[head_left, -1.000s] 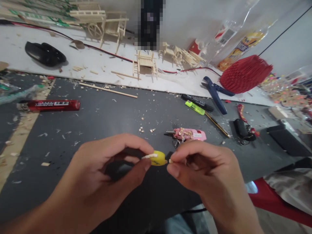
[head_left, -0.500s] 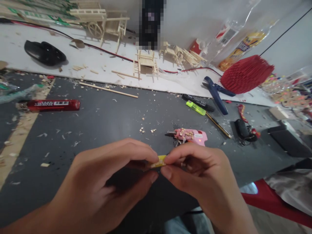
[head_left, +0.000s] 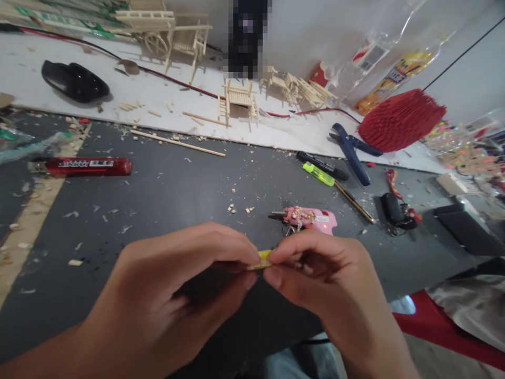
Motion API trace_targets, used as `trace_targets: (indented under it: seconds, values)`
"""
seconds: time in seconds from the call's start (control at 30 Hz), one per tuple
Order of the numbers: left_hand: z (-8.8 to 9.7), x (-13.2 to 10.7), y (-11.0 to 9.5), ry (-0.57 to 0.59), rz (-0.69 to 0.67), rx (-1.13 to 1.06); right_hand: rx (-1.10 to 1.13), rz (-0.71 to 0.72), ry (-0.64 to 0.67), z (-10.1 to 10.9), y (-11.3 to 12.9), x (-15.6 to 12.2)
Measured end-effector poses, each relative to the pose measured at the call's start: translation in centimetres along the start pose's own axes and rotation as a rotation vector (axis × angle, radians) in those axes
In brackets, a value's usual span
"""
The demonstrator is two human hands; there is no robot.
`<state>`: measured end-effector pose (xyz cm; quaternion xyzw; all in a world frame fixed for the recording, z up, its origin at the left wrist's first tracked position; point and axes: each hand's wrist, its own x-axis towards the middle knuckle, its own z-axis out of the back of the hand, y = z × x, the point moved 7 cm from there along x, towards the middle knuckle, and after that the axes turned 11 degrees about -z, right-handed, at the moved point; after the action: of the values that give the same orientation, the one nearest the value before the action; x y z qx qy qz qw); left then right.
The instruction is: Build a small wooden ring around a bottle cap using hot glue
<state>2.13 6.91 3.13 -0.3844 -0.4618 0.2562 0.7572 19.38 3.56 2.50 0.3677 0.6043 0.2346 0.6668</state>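
– Grip of the left hand (head_left: 152, 276), head view?
– Finger and thumb clamped on the left end of a small yellow piece (head_left: 263, 255); the exact thumb contact is partly hidden.
– Right hand (head_left: 333, 281)?
– Fingertips drawn together, clamped on the piece's right end.
– Location of the piece?
– Between both hands, above the worktop (head_left: 177, 189), on the near side of the pink glue gun (head_left: 310, 218). Pale material shows along its lower edge.
– Items further out?
– Black marker (head_left: 323, 166) beside blue-handled cutters (head_left: 352, 155); red labelled cylinder (head_left: 90, 166) at left; thin wooden stick (head_left: 177, 142) near the white board (head_left: 276, 133).
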Motion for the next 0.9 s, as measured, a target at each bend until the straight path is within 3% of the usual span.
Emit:
trace_targets:
  seconds: [0.17,0.27,0.5,0.6,0.73,0.9]
  values:
    - [0.1,-0.1,0.0,-0.005,-0.005,0.028,-0.031,-0.012,-0.018,0.1,-0.2,0.0]
    - [0.1,-0.3,-0.1,0.003,-0.007,0.029,-0.018,0.070,-0.005,0.3,-0.1,0.0]
    - [-0.1,-0.4,0.0,0.001,-0.013,0.053,-0.274,0.628,-0.066,0.3,1.8,-1.3]
    - [-0.2,-0.3,-0.1,0.015,-0.011,0.093,-0.378,0.755,-0.076,0.0,2.3,-1.7]
    - [-0.1,-0.3,-0.2,0.037,-0.011,0.115,-0.446,0.838,-0.080,-0.1,2.5,-1.9]
    - [-0.1,-0.1,-0.2,0.045,-0.005,0.091,-0.505,0.841,-0.054,-0.1,2.2,-1.9]
